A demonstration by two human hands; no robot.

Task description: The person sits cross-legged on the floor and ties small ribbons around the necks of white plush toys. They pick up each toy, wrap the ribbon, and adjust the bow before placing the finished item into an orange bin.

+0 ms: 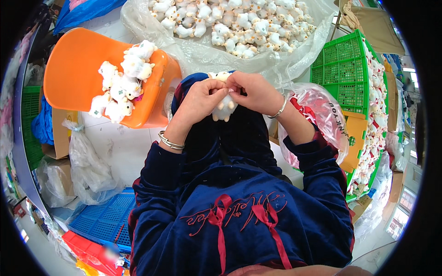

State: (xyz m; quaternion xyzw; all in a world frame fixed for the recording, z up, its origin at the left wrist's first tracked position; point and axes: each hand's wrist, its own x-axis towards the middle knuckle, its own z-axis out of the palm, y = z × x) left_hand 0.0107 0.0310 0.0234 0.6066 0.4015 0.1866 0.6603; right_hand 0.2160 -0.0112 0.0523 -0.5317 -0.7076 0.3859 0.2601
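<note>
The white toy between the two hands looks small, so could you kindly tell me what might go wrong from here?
The left hand and right hand hold the white toy by the fingertips, so it might slip. Some toys piled on the orange chair lie close to its edge and could tumble off if bumped. The clear bag with red things inside sits beside the right forearm, which might snag it.
</note>
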